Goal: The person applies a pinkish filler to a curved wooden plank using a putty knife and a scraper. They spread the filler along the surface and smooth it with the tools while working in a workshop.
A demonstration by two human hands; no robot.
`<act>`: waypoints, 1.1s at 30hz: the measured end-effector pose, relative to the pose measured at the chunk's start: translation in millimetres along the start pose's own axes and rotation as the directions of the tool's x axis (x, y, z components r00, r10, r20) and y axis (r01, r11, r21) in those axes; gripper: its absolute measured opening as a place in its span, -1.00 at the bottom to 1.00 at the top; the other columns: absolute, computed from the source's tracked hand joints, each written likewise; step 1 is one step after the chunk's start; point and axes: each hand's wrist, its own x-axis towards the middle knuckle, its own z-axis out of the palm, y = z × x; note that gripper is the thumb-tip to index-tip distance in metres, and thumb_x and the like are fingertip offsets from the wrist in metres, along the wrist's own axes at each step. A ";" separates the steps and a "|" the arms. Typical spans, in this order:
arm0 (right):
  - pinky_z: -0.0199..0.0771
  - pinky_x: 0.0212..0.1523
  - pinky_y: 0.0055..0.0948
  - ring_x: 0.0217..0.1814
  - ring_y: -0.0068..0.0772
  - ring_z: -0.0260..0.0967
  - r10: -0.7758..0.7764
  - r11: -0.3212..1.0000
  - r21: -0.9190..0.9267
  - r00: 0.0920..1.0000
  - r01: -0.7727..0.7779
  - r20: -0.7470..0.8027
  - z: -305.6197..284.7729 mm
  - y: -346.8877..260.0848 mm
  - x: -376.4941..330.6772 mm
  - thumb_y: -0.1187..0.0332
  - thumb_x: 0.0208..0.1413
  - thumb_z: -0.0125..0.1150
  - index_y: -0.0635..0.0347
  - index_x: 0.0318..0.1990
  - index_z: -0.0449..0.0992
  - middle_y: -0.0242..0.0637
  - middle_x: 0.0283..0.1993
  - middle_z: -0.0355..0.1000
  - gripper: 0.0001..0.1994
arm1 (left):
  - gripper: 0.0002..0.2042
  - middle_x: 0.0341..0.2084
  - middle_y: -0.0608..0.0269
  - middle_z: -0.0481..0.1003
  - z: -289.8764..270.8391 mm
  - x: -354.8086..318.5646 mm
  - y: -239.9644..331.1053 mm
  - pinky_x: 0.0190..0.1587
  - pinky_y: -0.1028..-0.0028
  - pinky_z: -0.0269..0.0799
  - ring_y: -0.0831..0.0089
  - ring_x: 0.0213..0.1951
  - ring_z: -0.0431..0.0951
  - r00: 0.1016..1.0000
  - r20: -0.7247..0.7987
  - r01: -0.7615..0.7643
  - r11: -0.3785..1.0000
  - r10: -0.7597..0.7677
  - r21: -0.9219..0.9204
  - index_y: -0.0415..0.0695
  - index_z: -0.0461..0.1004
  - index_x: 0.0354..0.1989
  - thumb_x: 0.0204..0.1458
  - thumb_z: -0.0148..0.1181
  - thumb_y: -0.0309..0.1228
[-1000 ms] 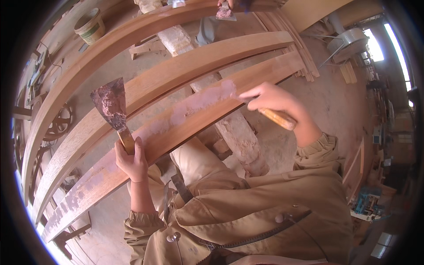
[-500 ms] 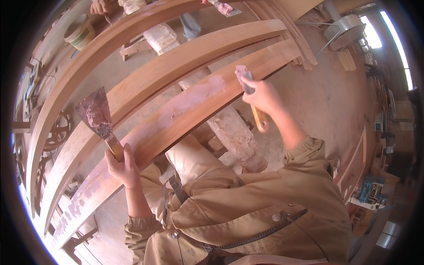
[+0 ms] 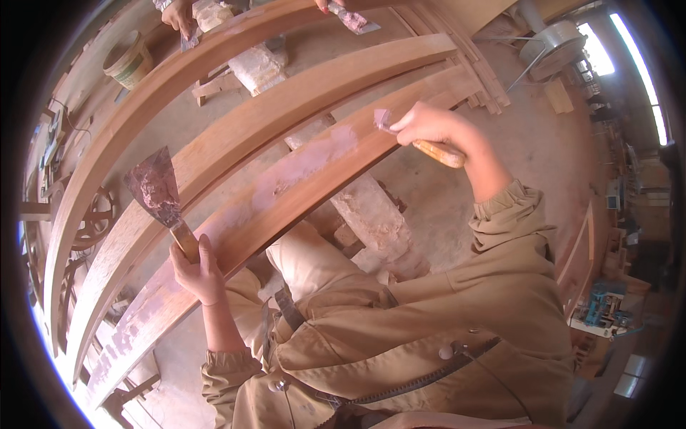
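1. Dusty workshop floor (image 3: 543,143) is showing at the right of the frame, and three long curved wooden beams are sweeping from lower left to upper right across it.
2. Your left hand (image 3: 196,268) is sitting at lower left, fingers closed around the handle of a wide putty knife (image 3: 153,189), its loaded blade pointing up and clear of the wood.
3. Your right hand (image 3: 429,125), at upper centre, is gripping a wooden-handled small scraper (image 3: 384,119) whose blade is touching the nearest beam (image 3: 286,193).
4. Pinkish filler (image 3: 314,154) is lying in patches along that beam.
5. Risk, as I judge it: the small blade is working near the beam's edge, so a slip could drop filler off the side.
6. Count: two knives in your hands, one bucket (image 3: 128,61) at upper left, and two hands of other people at the top edge.
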 end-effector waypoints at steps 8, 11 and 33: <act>0.26 -0.49 -0.49 -0.53 -0.59 0.26 0.028 0.986 0.167 1.000 -0.030 0.012 -12.0 3.7 21.7 0.24 -0.28 0.23 0.26 -0.50 0.55 -0.39 -0.59 0.40 -0.75 | -0.75 -0.57 0.19 0.41 0.5 -0.2 -10.7 -0.41 0.43 0.35 0.38 -0.54 0.39 0.996 0.076 0.038 0.995 -0.046 0.097 -0.23 0.41 -0.32 -0.09 0.25 -0.33; 0.29 -0.46 -0.46 -0.51 -0.52 0.28 -0.088 0.994 0.069 0.996 0.090 -0.027 12.3 5.6 15.8 0.28 -0.32 0.22 0.29 -0.47 0.55 -0.29 -0.57 0.43 -0.74 | -0.75 -0.57 0.18 0.41 -2.2 -0.4 -6.7 -0.41 0.43 0.35 0.36 -0.54 0.40 0.992 0.074 0.099 0.990 -0.106 0.102 -0.23 0.41 -0.32 -0.08 0.25 -0.32; 0.40 -0.17 -0.44 -0.30 -0.30 0.47 0.067 0.995 -0.055 0.953 -0.087 -0.294 39.6 20.3 -22.8 0.24 -0.24 0.24 -0.03 0.05 0.44 -0.07 -0.29 0.50 -0.46 | -0.76 -0.72 0.30 0.34 -1.0 -0.5 3.9 -0.63 0.56 0.24 0.59 -0.70 0.31 0.995 0.064 0.066 0.996 -0.070 0.066 -0.22 0.36 -0.43 -0.05 0.24 -0.31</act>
